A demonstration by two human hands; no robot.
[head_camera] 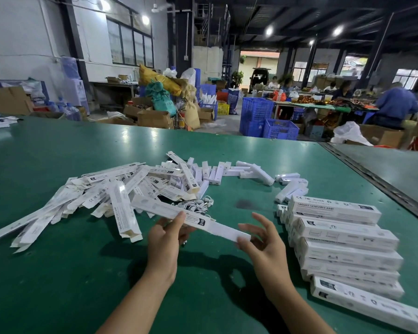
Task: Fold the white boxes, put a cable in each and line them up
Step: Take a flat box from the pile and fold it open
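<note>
**Head view.** I hold one flat white box [219, 228] slantwise above the green table [58, 273], just below the middle of the frame. My left hand [165, 237] pinches it near its middle, thumb on top and fingers beneath. My right hand [266, 244] is spread wide, with thumb and forefinger on either side of the box's lower-right end. I cannot tell whether they clamp it.

**Surroundings.**
- Left of centre, a loose pile of unfolded boxes [101, 196] fans out across the table.
- A tangle of white cables [199, 204] lies at the pile's right edge, just behind the held box and partly hidden by it.
- Above the middle, small white blocks [227, 171] are scattered in a curve.
- At lower right, folded boxes [348, 239] are stacked in overlapping rows, close beside my right hand.
- Beyond the table's far edge stand blue crates [270, 121] and cardboard cartons [152, 118].
- At upper right, seated people [396, 103] work at another table.

**Lettering.** The topmost stacked box reads "SMART SENSOR LAMP", with the marks "CE FC RoHS" above it. One box in the pile carries the same name, running lengthwise. The print on the held box is too blurred to read.
</note>
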